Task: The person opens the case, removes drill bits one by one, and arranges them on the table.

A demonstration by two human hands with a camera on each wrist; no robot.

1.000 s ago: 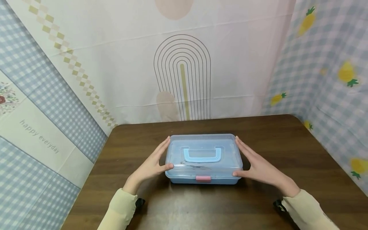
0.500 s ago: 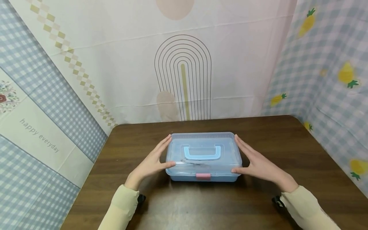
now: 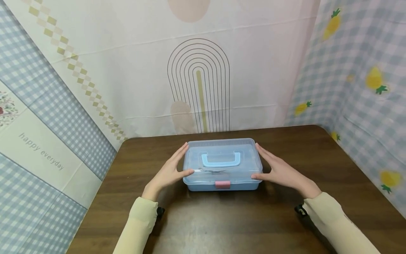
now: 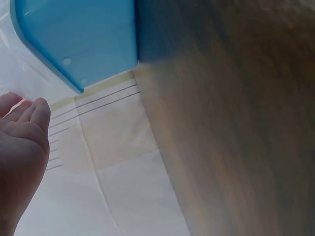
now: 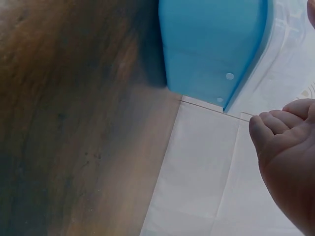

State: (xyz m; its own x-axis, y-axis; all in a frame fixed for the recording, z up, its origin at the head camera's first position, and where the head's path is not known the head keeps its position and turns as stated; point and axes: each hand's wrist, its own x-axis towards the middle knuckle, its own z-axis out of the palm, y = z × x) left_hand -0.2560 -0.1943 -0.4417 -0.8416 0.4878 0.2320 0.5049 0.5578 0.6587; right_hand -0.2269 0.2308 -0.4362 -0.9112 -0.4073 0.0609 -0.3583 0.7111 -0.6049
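A light-blue plastic storage box (image 3: pixel 225 186) with a clear lid (image 3: pixel 222 146) stands on the dark wooden table. On the lid lies a pale blue handle (image 3: pixel 221 164), and a pink latch (image 3: pixel 222 184) is at the front. Slim greyish things show dimly through the lid. My left hand (image 3: pixel 166 174) touches the box's left end, thumb at the front corner and straight fingers reaching to the back corner. Mirroring it, my right hand (image 3: pixel 282 171) rests against the right end. In the wrist views, the blue side walls appear beside the left fingers (image 4: pixel 27 115) and right fingers (image 5: pixel 280 120).
The brown wooden table (image 3: pixel 203 222) surrounds the box. A white printed cloth (image 3: pixel 142 88) hangs behind the table's far edge. Checked cloths hang at the left and right sides.
The box has shifted farther from me across the table, toward the back cloth. Both hands have moved along with it, staying at its two ends. The lid remains down.
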